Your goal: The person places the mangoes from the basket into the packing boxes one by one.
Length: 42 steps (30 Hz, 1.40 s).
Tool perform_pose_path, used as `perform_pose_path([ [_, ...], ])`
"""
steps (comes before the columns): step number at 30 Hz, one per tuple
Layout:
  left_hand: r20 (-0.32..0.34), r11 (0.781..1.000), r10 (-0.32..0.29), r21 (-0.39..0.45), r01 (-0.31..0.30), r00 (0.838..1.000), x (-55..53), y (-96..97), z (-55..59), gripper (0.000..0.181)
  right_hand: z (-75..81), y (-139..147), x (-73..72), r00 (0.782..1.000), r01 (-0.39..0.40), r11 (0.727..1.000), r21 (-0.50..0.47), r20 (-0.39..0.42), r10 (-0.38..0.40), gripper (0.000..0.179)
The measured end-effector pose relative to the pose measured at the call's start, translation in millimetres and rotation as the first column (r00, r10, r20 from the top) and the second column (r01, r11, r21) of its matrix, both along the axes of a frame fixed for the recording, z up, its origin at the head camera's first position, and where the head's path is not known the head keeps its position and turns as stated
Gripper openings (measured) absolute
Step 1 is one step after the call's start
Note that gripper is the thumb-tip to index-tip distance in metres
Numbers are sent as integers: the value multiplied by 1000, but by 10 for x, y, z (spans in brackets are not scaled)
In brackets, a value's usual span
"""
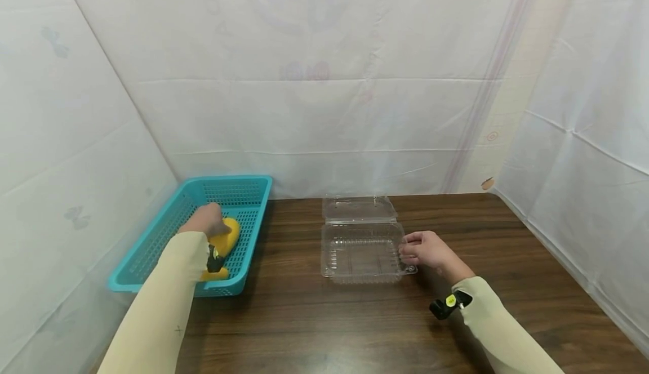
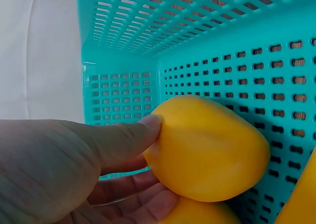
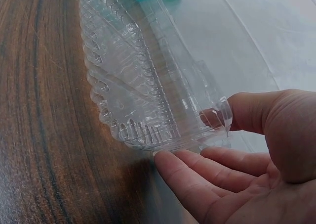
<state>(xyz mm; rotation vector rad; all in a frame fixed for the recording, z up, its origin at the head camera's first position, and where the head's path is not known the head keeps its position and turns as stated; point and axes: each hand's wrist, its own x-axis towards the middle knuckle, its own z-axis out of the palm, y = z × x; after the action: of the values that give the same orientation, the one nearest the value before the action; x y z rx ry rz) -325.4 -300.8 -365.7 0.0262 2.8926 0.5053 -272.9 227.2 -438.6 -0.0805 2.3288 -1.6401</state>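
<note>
My left hand (image 1: 205,220) reaches into a turquoise slotted basket (image 1: 230,181) at the left. Its thumb and fingers grip one end of a smooth yellow mango (image 2: 207,147). A second mango (image 2: 200,213) lies partly hidden beneath it, and more yellow shows at the right edge of the left wrist view. My right hand (image 1: 428,250) holds the right side of a clear plastic clamshell box (image 1: 361,250). In the right wrist view the thumb is over the box's rim (image 3: 222,116) and the fingers lie against the outside. The hinged lid (image 1: 359,209) stands open behind the box.
A dark wood-grain table (image 1: 299,323) carries the basket and the box. White sheeting (image 1: 314,109) rises behind the table and along both sides. A black wrist camera (image 1: 446,306) sits on the right wrist.
</note>
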Motion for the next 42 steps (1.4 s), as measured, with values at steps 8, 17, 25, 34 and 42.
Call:
perform_pose_path([
  [8, 35, 999, 35, 19, -36, 999, 15, 46, -5, 39, 15, 7, 8, 1000, -18, 1000, 1, -8, 18, 49],
  [17, 51, 999, 24, 32, -25, 998, 71, 127, 20, 38, -6, 1, 4, 1000, -11, 1000, -1, -8, 11, 46],
  [25, 79, 998, 53, 19, -55, 995, 9, 119, -53, 38, 18, 2, 25, 1000, -11, 1000, 13, -6, 11, 46],
  [34, 67, 998, 49, 40, -52, 997, -27, 94, -114, 32, -4, -6, 4, 1000, 9, 1000, 3, 2, -9, 45],
  [42, 57, 998, 46, 48, -49, 997, -29, 80, -132, 29, -27, -11, -7, 1000, 21, 1000, 7, 4, -21, 42],
])
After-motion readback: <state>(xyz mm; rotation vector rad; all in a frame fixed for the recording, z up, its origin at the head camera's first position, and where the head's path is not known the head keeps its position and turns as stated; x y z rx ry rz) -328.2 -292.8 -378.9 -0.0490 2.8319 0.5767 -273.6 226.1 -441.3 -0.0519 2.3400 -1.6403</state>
